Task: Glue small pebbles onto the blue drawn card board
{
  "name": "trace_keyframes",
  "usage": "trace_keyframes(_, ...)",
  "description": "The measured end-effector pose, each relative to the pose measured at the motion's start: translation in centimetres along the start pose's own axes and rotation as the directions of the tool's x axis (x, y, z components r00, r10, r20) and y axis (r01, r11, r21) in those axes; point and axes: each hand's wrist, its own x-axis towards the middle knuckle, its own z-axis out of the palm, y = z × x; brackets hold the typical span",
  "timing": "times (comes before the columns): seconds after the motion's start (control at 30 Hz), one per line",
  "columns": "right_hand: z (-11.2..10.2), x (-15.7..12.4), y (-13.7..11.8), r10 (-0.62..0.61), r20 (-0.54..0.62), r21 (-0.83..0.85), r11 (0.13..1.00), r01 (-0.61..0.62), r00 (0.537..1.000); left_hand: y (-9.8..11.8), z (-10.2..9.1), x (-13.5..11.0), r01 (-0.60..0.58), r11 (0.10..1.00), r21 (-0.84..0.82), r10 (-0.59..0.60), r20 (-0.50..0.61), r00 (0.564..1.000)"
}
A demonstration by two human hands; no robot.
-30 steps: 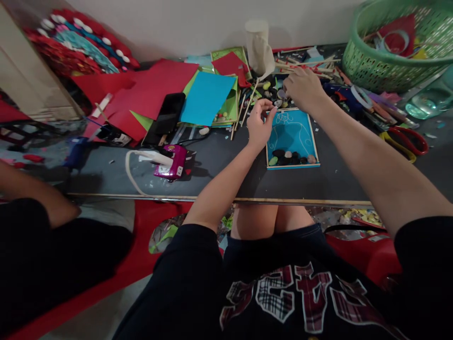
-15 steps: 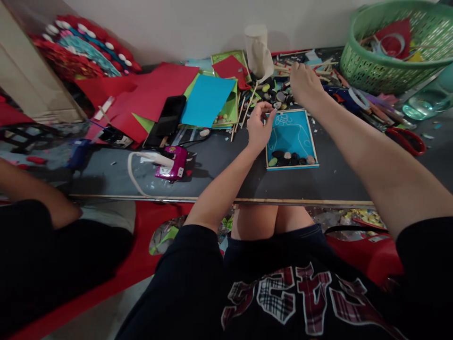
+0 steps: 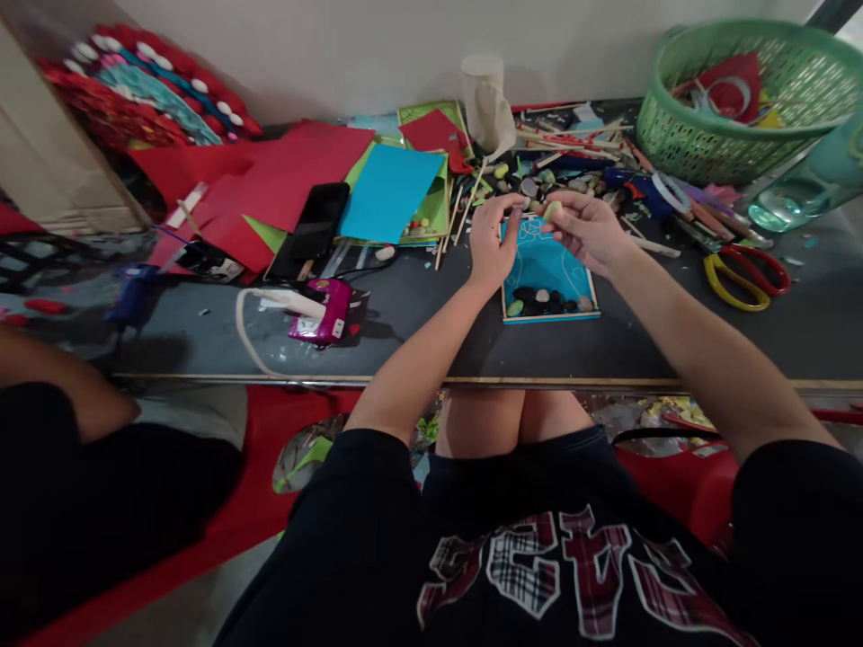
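A small blue framed board [image 3: 547, 270] lies on the dark table, with a white line drawing and a row of pebbles along its near edge. My right hand [image 3: 585, 229] hovers over its far end and pinches a pale green pebble [image 3: 551, 210] between thumb and fingers. My left hand [image 3: 492, 238] is raised at the board's left edge, fingers curled in a pinch near the pebble; what it holds, if anything, I cannot make out. A heap of loose pebbles [image 3: 532, 184] lies just beyond the board.
Blue card [image 3: 391, 190], red paper sheets [image 3: 283, 175] and a black phone [image 3: 318, 220] lie to the left. A pink device [image 3: 324, 310] sits near the table's front edge. A green basket [image 3: 742, 99] and scissors [image 3: 745, 270] are on the right. Another person's arm [image 3: 54, 386] is at far left.
My right hand has drawn back from the pebble heap to above the board, now with a pale green pebble in its fingers. My left hand has hardly moved.
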Motion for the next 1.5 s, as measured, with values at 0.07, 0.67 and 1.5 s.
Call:
trace_keyframes(0.07, -0.4, -1.3, 0.4, 0.019, -0.006, 0.066, 0.998, -0.018, 1.000, 0.4, -0.1, -0.1, -0.027, 1.000, 0.006, 0.027, 0.024, 0.999)
trace_keyframes(0.67, -2.5, -0.7, 3.5, -0.304, -0.103, -0.349, 0.903, 0.252, 0.947, 2.7, -0.1, -0.7, 0.235, 0.954, -0.188, -0.213, 0.131, 0.968)
trace_keyframes(1.5, -2.3, -1.0, 4.2, -0.437, -0.091, -0.553, 0.770, 0.320, 0.895, 3.0, -0.4, -0.6, 0.231, 0.965, -0.128, -0.206, 0.183, 0.961)
